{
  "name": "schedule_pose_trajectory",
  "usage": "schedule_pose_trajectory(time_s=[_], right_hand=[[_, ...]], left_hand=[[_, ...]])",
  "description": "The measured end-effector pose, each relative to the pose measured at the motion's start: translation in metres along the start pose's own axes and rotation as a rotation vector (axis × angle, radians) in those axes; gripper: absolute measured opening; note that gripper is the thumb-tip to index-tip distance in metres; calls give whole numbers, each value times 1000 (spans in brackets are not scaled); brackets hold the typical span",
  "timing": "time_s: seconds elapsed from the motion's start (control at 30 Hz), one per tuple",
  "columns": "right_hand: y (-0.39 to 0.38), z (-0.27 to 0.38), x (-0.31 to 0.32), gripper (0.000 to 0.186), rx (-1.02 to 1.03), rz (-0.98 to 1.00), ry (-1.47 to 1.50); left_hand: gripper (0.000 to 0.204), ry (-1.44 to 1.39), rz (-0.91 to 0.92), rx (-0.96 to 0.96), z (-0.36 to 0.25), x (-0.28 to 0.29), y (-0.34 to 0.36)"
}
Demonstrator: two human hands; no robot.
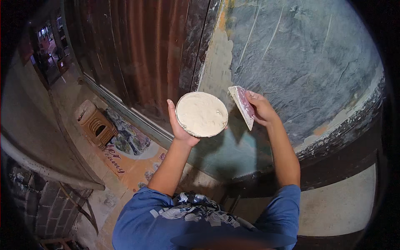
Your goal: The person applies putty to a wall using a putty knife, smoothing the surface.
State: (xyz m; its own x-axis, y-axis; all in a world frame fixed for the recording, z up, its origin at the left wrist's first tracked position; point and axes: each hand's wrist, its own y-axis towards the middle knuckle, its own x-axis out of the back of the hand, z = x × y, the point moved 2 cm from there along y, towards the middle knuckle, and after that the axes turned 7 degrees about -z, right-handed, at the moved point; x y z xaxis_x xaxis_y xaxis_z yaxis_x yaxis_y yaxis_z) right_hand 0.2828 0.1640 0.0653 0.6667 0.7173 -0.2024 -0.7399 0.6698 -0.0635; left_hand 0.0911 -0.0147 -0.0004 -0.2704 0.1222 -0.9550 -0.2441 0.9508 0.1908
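Observation:
My left hand (180, 130) cups a shallow round container (210, 136) from its left side and from below, thumb up along the rim. Off-white putty (202, 112) fills it nearly to the edge, with a slightly rough surface. To the right, my right hand (261, 109) grips a flat pinkish-red putty scraper (243, 104) by its back. Pale putty coats the scraper's long edge, which faces the container and stands apart from it. Beyond both hands is a blue-grey wall (291, 62), with a pale putty band (217, 62) running down its left side.
Brown corrugated metal sheeting (141, 46) stands left of the wall, beside a dark post (193, 46). A brown stool (98, 125) sits on a printed banner (121, 156) at the left. Farther down lie a curved pale edge (50, 171) and grey blockwork (50, 204).

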Motion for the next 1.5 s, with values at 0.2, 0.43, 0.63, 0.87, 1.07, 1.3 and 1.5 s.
schedule_pose_trajectory(time_s=[0.2,0.43,0.63,0.87,1.07,1.3,1.5], right_hand=[[-9,16,1,23,193,-142,49],[-13,123,-33,19,976,-523,-1173],[-2,113,-64,17,1091,-532,-1636],[19,100,-65,11,1138,-552,-1819],[21,110,-66,13,1047,-608,-1766],[22,110,-68,11,1092,-609,-1821],[20,101,-74,13,995,-541,-1844]], left_hand=[[95,-27,-123,-32,11,-4,-5],[93,-25,-142,-103,7,4,-12],[92,-3,-98,-119,-4,20,-7],[95,-10,-100,-171,-21,21,-2],[94,-35,-73,-157,-27,18,3],[94,-40,-63,-132,-26,22,15],[94,-91,-37,-105,-28,17,18]])
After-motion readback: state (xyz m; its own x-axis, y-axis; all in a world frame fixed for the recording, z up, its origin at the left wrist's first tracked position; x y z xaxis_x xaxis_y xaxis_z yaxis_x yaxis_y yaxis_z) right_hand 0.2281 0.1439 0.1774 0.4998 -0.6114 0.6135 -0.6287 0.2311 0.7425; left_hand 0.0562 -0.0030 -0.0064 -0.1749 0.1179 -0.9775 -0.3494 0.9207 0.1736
